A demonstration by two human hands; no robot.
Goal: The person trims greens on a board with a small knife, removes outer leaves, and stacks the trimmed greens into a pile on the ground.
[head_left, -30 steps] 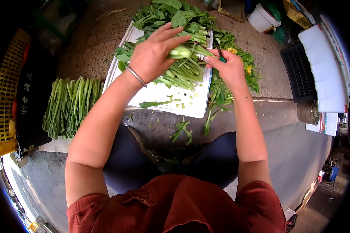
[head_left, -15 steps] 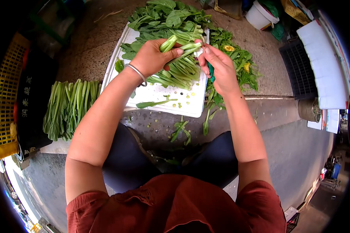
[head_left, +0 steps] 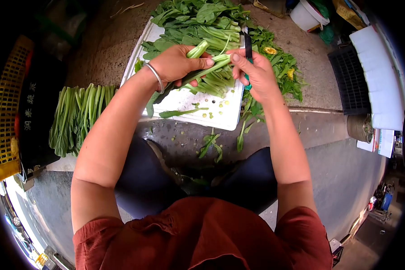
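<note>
My left hand [head_left: 177, 65], with a bangle at its wrist, is closed around several leafy green stalks [head_left: 197, 49] whose cut ends point up and right. In my right hand [head_left: 254, 69] is a small knife [head_left: 248, 47] with a green handle and a dark blade pointing away from me. The thumb and forefinger of that hand also touch the end of one stalk [head_left: 220, 60]. Below both hands lies a white board [head_left: 166, 108] with more leafy greens [head_left: 191, 33] piled on it. A single loose leaf [head_left: 180, 112] and small cut stem pieces [head_left: 211, 114] lie near its front edge.
Bundled greens [head_left: 83, 112] stand at left beside a black crate [head_left: 36, 121] and a yellow crate [head_left: 9, 108]. Trimmed leaves [head_left: 281, 67] heap right of the board. A white bucket [head_left: 308, 15], a black crate [head_left: 348, 81] and a white foam box [head_left: 378, 76] sit farther right.
The right hand has turned so the knife blade now points away from the stalk ends, and its fingers pinch a stalk end. A held stalk's leaf now hangs over the board's left side.
</note>
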